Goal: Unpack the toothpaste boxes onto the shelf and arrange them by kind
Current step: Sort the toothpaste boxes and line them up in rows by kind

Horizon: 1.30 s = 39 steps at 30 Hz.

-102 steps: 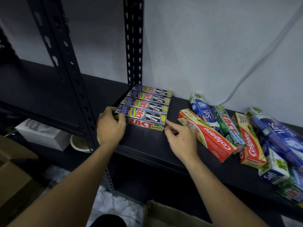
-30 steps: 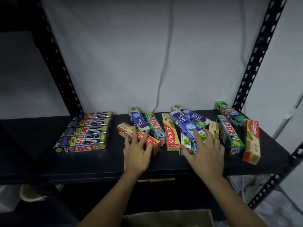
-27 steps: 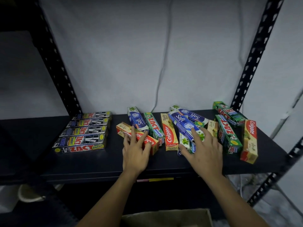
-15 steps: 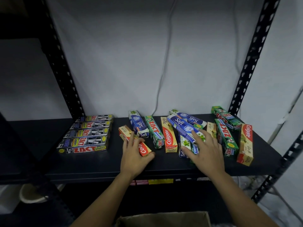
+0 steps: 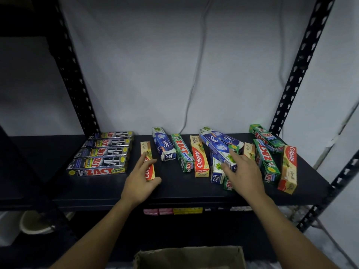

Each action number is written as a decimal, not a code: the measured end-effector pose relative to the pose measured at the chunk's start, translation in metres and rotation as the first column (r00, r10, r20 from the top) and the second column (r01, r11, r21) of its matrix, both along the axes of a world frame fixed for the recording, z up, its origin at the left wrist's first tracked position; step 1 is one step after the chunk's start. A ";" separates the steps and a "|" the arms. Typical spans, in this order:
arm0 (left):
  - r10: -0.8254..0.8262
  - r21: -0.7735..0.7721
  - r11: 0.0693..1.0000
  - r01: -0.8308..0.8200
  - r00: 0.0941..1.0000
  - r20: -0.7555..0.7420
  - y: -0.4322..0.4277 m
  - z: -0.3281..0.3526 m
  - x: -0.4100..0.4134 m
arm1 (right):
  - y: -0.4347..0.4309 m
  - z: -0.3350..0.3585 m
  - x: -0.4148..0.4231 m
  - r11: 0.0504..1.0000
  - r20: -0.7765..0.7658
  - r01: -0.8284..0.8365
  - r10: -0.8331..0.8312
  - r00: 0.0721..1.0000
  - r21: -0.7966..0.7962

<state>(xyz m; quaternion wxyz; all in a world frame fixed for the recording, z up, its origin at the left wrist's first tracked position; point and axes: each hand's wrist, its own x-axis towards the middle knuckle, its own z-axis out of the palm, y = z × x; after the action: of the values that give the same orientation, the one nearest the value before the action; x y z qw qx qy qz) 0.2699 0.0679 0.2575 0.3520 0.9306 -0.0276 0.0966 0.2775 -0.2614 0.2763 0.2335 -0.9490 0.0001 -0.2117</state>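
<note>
Left hand turned a Colgate box straight beside the Zact Smokers stack.

Since half a second earlier, the Colgate box [image 5: 148,162] had swung from a slant to lie front-to-back on the shelf [image 5: 174,191], just right of the Zact Smokers boxes [image 5: 101,154]. The left hand [image 5: 140,183] pinched its near end between thumb and fingers. The right hand [image 5: 242,171] stayed spread, fingers resting on the jumbled blue Safi boxes [image 5: 217,144]. Green Zact boxes [image 5: 266,160] and further Colgate boxes lay mixed around it, hemming the Safi pile. A cardboard carton [image 5: 190,257] sat below.
</note>
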 end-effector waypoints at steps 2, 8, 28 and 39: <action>-0.035 -0.003 0.999 0.035 0.998 -0.043 0.001 0.006 0.002 | -0.001 0.001 0.000 1.000 0.008 -0.010 0.010 1.000 0.024; -0.090 0.254 0.955 0.152 0.967 -0.239 -0.008 0.033 0.025 | -0.003 0.000 -0.002 0.988 0.097 0.006 -0.021 0.995 0.152; 0.372 0.444 0.839 -0.315 0.927 -0.045 -0.075 0.028 0.109 | -0.003 -0.028 0.002 0.994 0.219 0.031 -0.054 0.974 0.109; 0.321 0.399 0.876 -0.272 0.945 -0.060 -0.083 0.032 0.097 | -0.003 -0.029 0.002 0.993 0.243 0.028 -0.056 0.968 0.117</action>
<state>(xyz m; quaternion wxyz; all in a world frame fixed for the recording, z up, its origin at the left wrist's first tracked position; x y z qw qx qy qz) 0.3669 -0.0153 0.2898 0.1440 0.9788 0.1191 0.0838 0.2795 -0.2642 0.2471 0.2802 -0.9007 0.0031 -0.3320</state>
